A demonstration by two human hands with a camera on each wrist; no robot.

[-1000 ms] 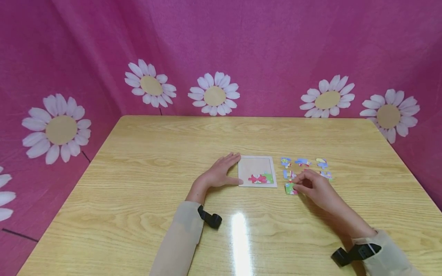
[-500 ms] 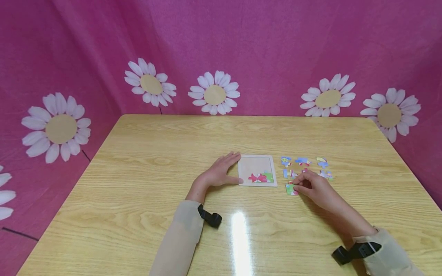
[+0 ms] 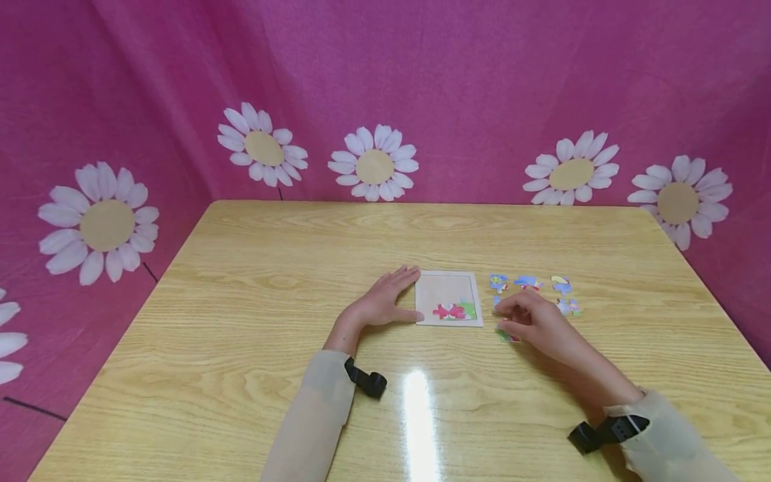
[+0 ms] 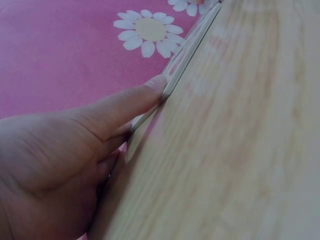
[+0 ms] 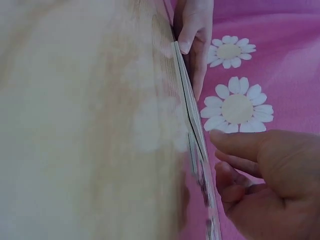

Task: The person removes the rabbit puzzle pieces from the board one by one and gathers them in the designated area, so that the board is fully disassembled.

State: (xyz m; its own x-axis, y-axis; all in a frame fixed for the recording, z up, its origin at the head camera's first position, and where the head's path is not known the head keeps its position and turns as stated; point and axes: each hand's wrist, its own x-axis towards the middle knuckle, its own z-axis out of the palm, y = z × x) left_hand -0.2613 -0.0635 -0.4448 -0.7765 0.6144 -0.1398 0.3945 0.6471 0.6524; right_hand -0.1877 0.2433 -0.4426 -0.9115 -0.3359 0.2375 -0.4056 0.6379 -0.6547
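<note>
A square puzzle tray [image 3: 442, 288] with a pale base lies on the table, red and green joined puzzle pieces [image 3: 455, 310] in its lower right part. My left hand [image 3: 381, 301] rests at the tray's left side, fingers extended; in the left wrist view the thumb [image 4: 147, 90] touches the tray's edge. My right hand [image 3: 539, 325] hovers over loose pieces right of the tray, fingers bent. The right wrist view shows its thumb [image 5: 237, 142] apart from the fingers, nothing visible between them. A green puzzle piece [image 3: 508, 336] lies just under its fingertips, partly hidden.
Loose blue pieces lie beyond the right hand: one with a yellow flower [image 3: 498, 282], a blue and red one [image 3: 527, 282], and one with a yellow shape [image 3: 561, 284]. Another piece [image 3: 568, 306] sits right of the knuckles. A pink daisy-print cloth [image 3: 470, 100] stands behind the wooden table [image 3: 289, 241].
My right hand has shifted slightly left and its fingertips have moved from the green piece's right side to over its upper part. The left hand and tray have stayed in place.
</note>
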